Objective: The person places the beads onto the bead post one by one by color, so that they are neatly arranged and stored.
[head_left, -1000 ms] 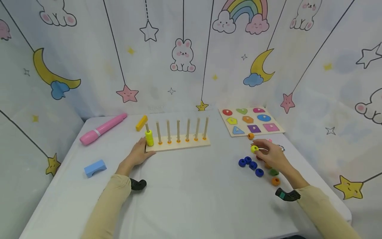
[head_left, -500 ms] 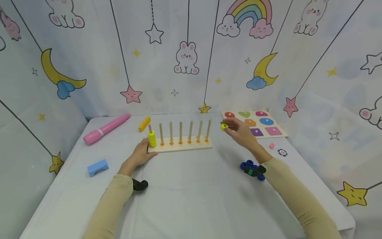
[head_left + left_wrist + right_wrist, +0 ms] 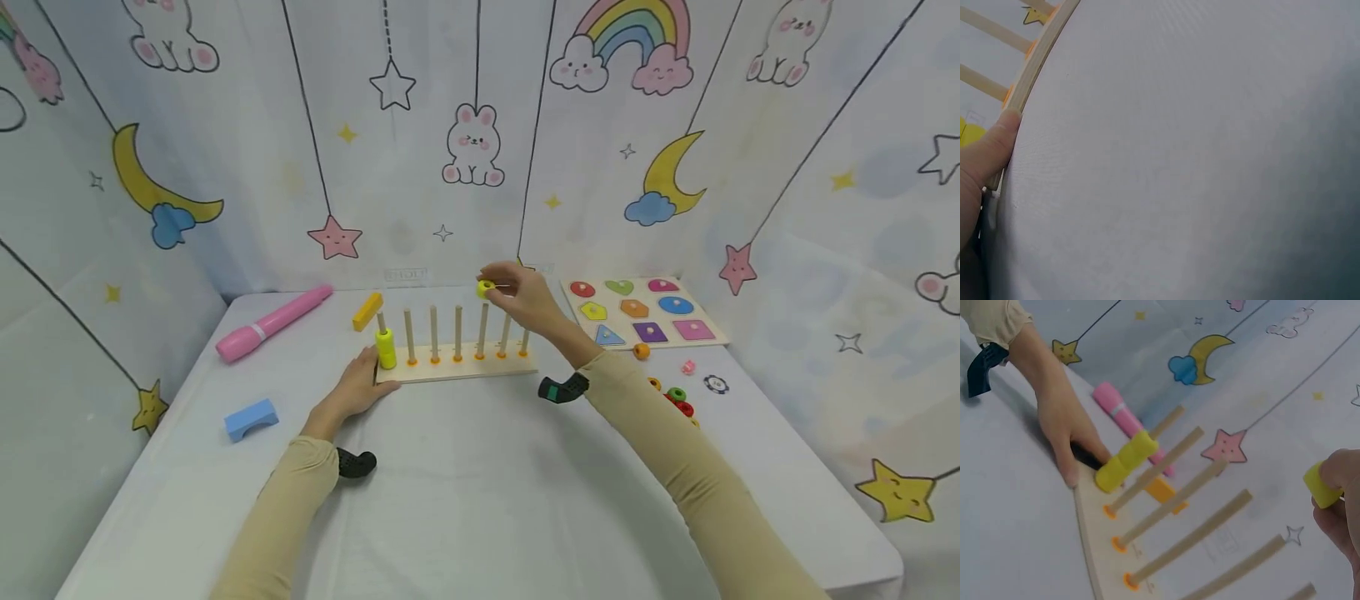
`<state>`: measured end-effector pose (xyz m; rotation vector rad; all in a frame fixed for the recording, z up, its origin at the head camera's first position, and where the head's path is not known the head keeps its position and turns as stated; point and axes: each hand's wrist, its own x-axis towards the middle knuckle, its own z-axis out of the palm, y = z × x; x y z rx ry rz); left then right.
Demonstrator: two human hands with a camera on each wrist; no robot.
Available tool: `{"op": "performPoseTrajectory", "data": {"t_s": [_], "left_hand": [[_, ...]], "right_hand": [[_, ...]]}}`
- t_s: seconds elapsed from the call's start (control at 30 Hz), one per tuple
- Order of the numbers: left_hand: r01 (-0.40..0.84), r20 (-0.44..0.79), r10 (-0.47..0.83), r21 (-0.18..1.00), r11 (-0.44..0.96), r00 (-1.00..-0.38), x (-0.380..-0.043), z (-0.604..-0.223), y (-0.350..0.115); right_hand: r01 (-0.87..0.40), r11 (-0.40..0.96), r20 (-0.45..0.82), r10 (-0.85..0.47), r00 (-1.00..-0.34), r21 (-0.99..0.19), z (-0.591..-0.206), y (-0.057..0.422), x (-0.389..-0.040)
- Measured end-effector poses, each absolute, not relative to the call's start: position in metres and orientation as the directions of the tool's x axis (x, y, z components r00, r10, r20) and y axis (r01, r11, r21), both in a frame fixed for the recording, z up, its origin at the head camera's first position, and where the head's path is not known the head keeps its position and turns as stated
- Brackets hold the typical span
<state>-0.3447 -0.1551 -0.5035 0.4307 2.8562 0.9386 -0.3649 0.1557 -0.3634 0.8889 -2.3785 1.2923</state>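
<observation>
A wooden peg board [image 3: 465, 372] with a row of several upright pegs lies across the table. Yellow beads [image 3: 386, 350] are stacked on its leftmost peg, whose tip shows above them. My left hand [image 3: 354, 387] grips the board's left end, thumb [image 3: 999, 140] along the front edge. Between thumb and fingertips, my right hand [image 3: 525, 298] pinches another yellow bead [image 3: 1321, 486]. That bead is held above peg height, over the right half of the board; bare pegs stand below it.
Red, green and orange beads [image 3: 683, 408] lie partly hidden beyond my right sleeve. A shape puzzle board [image 3: 637, 329] is at back right, an orange bead [image 3: 641, 351] before it. To the left are a pink tube [image 3: 273, 325], a yellow block [image 3: 367, 311] and a blue arch block [image 3: 251, 419].
My right hand has carried the yellow bead from the loose beads at right, up and leftward to above the pegs. The left hand stays at the board's end.
</observation>
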Motion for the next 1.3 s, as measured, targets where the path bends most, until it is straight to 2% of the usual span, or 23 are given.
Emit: {"op": "performPoseTrajectory", "data": {"t_s": [0.17,0.4,0.6,1.0,1.3], "left_hand": [[0.246,0.007,0.3,0.592,0.768,-0.954,-0.346,-0.506,-0.156],[0.247,-0.004,0.311,0.595,0.765,-0.95,-0.344,-0.507,-0.156],[0.228,-0.028,0.301,0.586,0.777,-0.953,-0.343,-0.505,-0.155],[0.272,0.015,0.322,0.574,0.773,-0.947,-0.346,-0.505,-0.15],[0.298,0.069,0.319,0.581,0.758,-0.945,-0.346,-0.501,-0.155]], "right_hand": [[-0.662,0.359,0.503,-0.444,-0.742,-0.659,-0.368,0.119,-0.379],[-0.69,0.341,0.488,-0.515,-0.705,-0.638,-0.371,0.075,-0.382],[-0.682,0.341,0.465,-0.533,-0.707,-0.647,-0.373,0.047,-0.387],[-0.696,0.37,0.4,-0.614,-0.68,-0.615,-0.382,0.018,-0.389],[-0.698,0.413,0.386,-0.615,-0.688,-0.585,-0.382,0.008,-0.39]]}}
